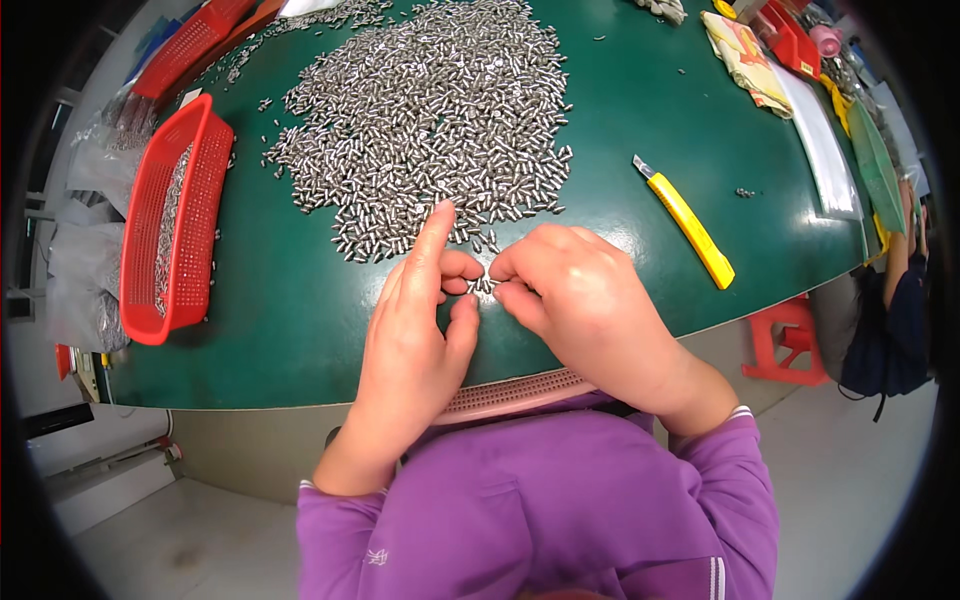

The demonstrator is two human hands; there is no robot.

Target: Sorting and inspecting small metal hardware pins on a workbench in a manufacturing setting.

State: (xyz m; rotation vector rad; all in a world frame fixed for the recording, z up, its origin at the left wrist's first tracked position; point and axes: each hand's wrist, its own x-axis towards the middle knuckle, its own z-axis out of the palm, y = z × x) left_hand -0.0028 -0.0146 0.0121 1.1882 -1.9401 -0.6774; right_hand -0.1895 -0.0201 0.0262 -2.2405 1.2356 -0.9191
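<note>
Purple sleeves [520, 500] nearest the lens, both forearms entering from the lower edge. Left hand [415, 330] on the near part of the green tabletop [290, 330], index finger extended toward the far side, thumb and remaining fingers curled inward. Right hand [580, 300] just beside it, fingers bent, fingertips meeting those of the left. Small cluster of metal pins [484, 285] pinched between the fingertips of both hands, at the near edge of the tabletop. Large heap of identical metal pins [430, 110] spread across the tabletop directly beyond the hands, near edge of the heap touching the left index fingertip. Red plastic basket [150, 230] at far left, holding more pins. Second red basket [190, 45] farther away on the left. Yellow utility knife [690, 225] to the right, well apart from the hands. Folded cloth [745, 60] and mixed items at far right. Red stool [785, 340] on the floor, right of the tabletop.
</note>
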